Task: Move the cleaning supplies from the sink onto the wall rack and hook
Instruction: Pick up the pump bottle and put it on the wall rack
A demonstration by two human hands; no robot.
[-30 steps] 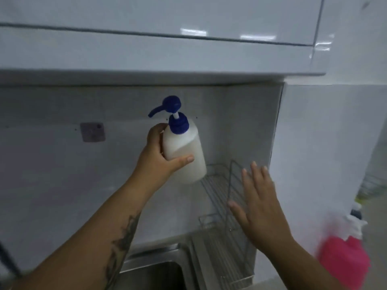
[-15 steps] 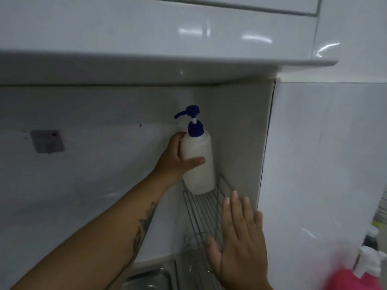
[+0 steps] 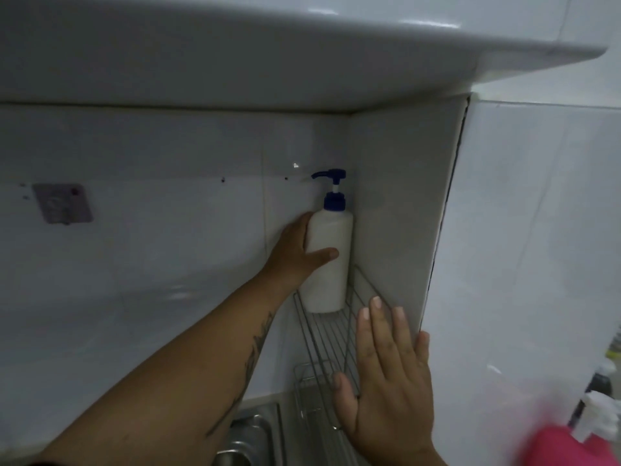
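Tiled corner under the cabinet (image 3: 235,55): the left hand (image 3: 295,257) wraps the pump bottle (image 3: 329,260), now lowered onto the wire rack (image 3: 322,334) and tight against the side wall; the right hand (image 3: 386,375) is spread flat just below.

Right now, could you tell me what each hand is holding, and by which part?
The left hand holds the white pump bottle around its body, below the blue pump; the right hand is open and holds nothing.

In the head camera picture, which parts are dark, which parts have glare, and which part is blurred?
Head view: the niche under the cabinet is dim and shadowed around the pump bottle; small bright glare streaks sit on the glossy cabinet front at the top right; the pink spray bottle at the lower right corner is smeared by blur; the wide lens bends the cabinet edge into a curve.
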